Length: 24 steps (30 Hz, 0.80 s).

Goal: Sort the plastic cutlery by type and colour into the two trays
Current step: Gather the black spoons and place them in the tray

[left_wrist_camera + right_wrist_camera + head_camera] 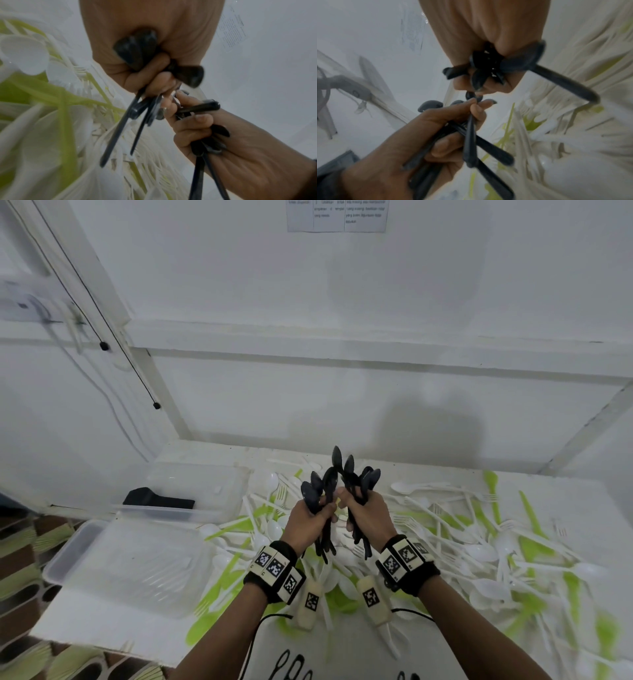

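Both hands are raised side by side over the table, each gripping a bundle of black spoons (pixel 337 474) with the bowls up and the handles hanging below the fists. My left hand (pixel 310 520) and right hand (pixel 364 515) almost touch. In the left wrist view the left hand (pixel 154 75) curls round black spoons (pixel 137 47), with the right hand (pixel 193 129) beside it. In the right wrist view the right hand (pixel 488 83) clasps black spoons (pixel 489 63) fanned out, and the left hand (pixel 447 129) grips black handles. Two clear trays stand at the left.
The far tray (pixel 236 474) holds black pieces (pixel 157 499). The near tray (pixel 68 546) has white forks in it. A loose heap of white and green cutlery (pixel 479 542) covers the table's middle and right. A few black pieces (pixel 291 669) lie at the front edge.
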### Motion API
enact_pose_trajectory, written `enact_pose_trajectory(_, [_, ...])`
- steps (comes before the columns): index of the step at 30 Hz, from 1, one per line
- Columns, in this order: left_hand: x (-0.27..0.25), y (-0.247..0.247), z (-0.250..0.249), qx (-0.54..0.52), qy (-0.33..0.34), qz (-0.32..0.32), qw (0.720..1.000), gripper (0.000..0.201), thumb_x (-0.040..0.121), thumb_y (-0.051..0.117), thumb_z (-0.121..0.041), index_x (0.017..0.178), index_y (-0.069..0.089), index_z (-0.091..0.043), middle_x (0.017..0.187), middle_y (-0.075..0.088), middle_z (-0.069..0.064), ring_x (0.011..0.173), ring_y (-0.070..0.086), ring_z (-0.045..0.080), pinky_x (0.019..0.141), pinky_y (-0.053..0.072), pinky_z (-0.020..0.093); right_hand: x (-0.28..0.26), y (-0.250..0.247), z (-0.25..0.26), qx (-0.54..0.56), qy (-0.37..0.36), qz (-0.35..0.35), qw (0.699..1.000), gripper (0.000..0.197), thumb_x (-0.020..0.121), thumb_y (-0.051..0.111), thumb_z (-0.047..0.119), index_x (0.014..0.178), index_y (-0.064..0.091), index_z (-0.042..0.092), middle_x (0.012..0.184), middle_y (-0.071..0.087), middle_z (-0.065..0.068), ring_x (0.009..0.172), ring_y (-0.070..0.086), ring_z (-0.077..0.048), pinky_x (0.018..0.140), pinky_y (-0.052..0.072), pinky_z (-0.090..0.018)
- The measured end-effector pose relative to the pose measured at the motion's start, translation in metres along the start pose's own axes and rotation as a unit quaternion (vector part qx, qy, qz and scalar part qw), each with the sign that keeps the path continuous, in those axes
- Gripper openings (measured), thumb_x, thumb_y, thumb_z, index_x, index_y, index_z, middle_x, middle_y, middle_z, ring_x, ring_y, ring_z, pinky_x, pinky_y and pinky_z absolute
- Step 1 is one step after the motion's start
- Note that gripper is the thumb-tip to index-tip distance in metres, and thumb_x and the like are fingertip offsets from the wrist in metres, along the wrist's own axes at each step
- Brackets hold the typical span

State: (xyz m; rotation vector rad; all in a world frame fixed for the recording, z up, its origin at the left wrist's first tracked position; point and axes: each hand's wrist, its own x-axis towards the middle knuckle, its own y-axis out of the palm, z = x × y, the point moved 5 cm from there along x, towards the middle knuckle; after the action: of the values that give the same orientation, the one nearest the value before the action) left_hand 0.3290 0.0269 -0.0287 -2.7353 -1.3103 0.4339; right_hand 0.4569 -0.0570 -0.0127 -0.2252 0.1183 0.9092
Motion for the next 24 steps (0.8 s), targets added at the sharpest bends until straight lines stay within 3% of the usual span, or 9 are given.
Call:
enact_pose_trajectory(4, [0.003,-0.011,0.001,-0.108,-0.037,-0.067,0.991,0.018,0.098,0.068,-0.023,0.109,0.074,-0.011,0.073,0.075,0.004,0.074,0.071,0.015,0.074,0.057,0.036,-0.004,0.001,0.001,-0.049,-0.022,0.014,0.998,0.032,0.099,0.059,0.043,0.087,0.070,0.016,0.059,0.058,-0.006,0.043,0.057,-0.023,0.048,0.046,-0.030])
enact_pose_trajectory(8, [0.006,-0.015,0.000,-0.105,-0.041,-0.105,0.988,0.022,0.097,0.068,-0.031,0.097,0.075,-0.011,0.069,0.073,0.003,0.066,0.068,0.015,0.069,0.054,0.034,-0.008,0.006,-0.004,-0.167,-0.099,-0.007,0.981,0.038,0.102,0.056,0.043,0.082,0.063,0.012,0.051,0.055,-0.004,0.046,0.056,-0.011,0.056,0.047,-0.026])
enact_pose_trajectory(11, [0.008,-0.011,-0.002,-0.073,-0.044,-0.098,0.992,0.024,0.100,0.062,-0.032,0.088,0.074,-0.015,0.074,0.077,0.003,0.073,0.072,0.019,0.078,0.059,0.038,-0.009,0.014,-0.006,-0.215,-0.159,-0.018,0.964,0.034,0.105,0.055,0.032,0.083,0.066,0.009,0.052,0.051,0.008,0.050,0.055,-0.007,0.055,0.041,-0.018])
enact_pose_trajectory(13, [0.008,-0.008,-0.004,-0.038,-0.041,-0.093,0.994,0.029,0.100,0.060,-0.034,0.080,0.073,-0.017,0.075,0.077,0.003,0.075,0.072,0.021,0.076,0.057,0.036,-0.009,0.020,-0.008,-0.227,-0.174,-0.011,0.958,0.027,0.105,0.054,0.028,0.089,0.069,0.012,0.061,0.058,0.005,0.053,0.058,-0.010,0.058,0.047,-0.027])
enact_pose_trajectory(15, [0.008,-0.009,-0.005,0.006,-0.035,-0.108,0.994,0.035,0.099,0.061,-0.035,0.076,0.071,-0.012,0.073,0.074,0.004,0.071,0.068,0.020,0.066,0.051,0.028,-0.011,0.022,-0.005,-0.233,-0.186,0.000,0.955,0.020,0.103,0.056,0.021,0.091,0.069,0.010,0.075,0.064,-0.004,0.057,0.057,-0.015,0.058,0.045,-0.024])
enact_pose_trajectory(17, [0.008,-0.011,-0.003,0.017,-0.038,-0.118,0.992,0.040,0.098,0.062,-0.039,0.072,0.064,-0.008,0.069,0.067,0.005,0.065,0.061,0.017,0.059,0.043,0.025,-0.013,0.025,-0.001,-0.237,-0.194,0.024,0.952,0.015,0.101,0.056,0.015,0.088,0.064,0.014,0.078,0.061,-0.004,0.057,0.052,-0.012,0.058,0.042,-0.023])
enact_pose_trajectory(19, [0.009,-0.010,0.002,-0.017,-0.043,-0.107,0.993,0.042,0.096,0.063,-0.042,0.070,0.061,-0.009,0.066,0.062,0.006,0.062,0.057,0.017,0.062,0.043,0.029,-0.014,0.026,0.001,-0.238,-0.191,0.063,0.950,0.015,0.101,0.053,0.014,0.088,0.059,0.020,0.078,0.060,-0.004,0.053,0.053,-0.008,0.058,0.046,-0.029])
enact_pose_trajectory(21, [0.009,-0.010,0.003,-0.052,-0.035,-0.095,0.993,0.037,0.096,0.065,-0.038,0.070,0.062,-0.012,0.062,0.060,0.002,0.058,0.055,0.018,0.061,0.043,0.032,-0.012,0.025,0.002,-0.237,-0.173,0.091,0.952,0.012,0.100,0.051,0.010,0.096,0.062,0.013,0.083,0.060,-0.007,0.053,0.054,-0.007,0.055,0.047,-0.030])
enact_pose_trajectory(24, [0.008,-0.011,0.001,-0.077,-0.028,-0.091,0.992,0.030,0.096,0.067,-0.026,0.069,0.064,-0.012,0.060,0.060,0.000,0.055,0.054,0.019,0.057,0.043,0.032,-0.013,0.023,0.003,-0.234,-0.154,0.127,0.951,0.022,0.100,0.049,0.007,0.114,0.065,0.008,0.085,0.059,-0.005,0.049,0.055,-0.005,0.050,0.045,-0.017])
